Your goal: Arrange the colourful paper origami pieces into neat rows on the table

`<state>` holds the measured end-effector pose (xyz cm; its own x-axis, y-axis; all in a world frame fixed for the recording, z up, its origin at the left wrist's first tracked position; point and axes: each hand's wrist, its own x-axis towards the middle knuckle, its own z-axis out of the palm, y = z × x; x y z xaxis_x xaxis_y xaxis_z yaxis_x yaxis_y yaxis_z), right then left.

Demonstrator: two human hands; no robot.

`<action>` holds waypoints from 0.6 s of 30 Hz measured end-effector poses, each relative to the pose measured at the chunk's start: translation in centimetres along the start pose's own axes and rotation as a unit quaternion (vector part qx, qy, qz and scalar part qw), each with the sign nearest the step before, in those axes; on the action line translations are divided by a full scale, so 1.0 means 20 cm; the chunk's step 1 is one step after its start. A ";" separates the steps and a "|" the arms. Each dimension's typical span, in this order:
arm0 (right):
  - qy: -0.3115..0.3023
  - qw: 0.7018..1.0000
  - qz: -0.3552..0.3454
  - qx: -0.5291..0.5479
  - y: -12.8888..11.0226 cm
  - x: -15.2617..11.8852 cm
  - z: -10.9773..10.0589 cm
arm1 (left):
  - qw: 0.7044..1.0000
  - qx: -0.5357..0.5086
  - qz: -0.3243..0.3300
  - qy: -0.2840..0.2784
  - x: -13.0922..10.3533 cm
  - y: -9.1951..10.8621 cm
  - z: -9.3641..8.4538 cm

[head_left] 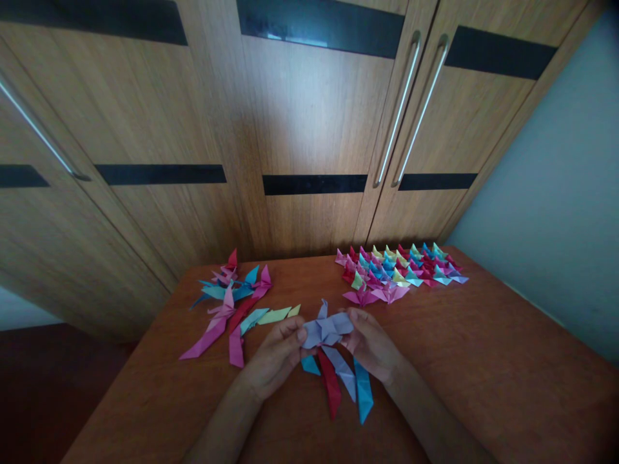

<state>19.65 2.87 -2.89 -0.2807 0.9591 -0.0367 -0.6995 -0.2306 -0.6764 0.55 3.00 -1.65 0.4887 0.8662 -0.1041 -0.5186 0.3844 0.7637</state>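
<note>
Between my two hands is a lavender folded-paper piece [329, 330], raised above the table, with creased flaps at its middle and a narrow point sticking up behind. My left hand [278, 354] pinches its left end between thumb and fingers. Its right end is in the closed fingers of my right hand [372, 345]. Below it lie folded paper strips: a red strip [330, 386], a lavender strip [342, 374] and a blue strip [363, 393]. A shorter blue piece [310, 365] shows beside my left fingers. Whether the strips touch the held piece I cannot tell.
Loose folded pieces in pink, red, blue and pale green, such as a magenta strip [206, 338], lie left on the wooden table [464, 361]. Rows of small coloured paper figures [401, 267] stand at the back right. Behind the table rises a wooden wardrobe [309, 116] with metal handles.
</note>
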 end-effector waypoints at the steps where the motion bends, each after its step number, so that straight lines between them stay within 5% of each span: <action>1: -0.002 1.000 -0.001 0.003 0.00 0.00 0.00 | 1.000 -0.002 0.001 -0.001 0.00 0.00 0.00; 12: 0.042 0.999 -0.002 0.014 0.00 0.02 -0.04 | 0.999 0.048 -0.007 -0.002 0.01 0.03 0.01; 18: 0.122 0.992 -0.029 -0.009 -0.02 0.04 -0.06 | 0.986 0.149 -0.009 0.076 0.03 0.05 0.01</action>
<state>20.52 3.97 -3.47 -0.0715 0.9823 -0.1731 -0.6979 -0.1733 -0.6949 0.37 3.81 -0.82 0.3737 0.9064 -0.1971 -0.2694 0.3094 0.9120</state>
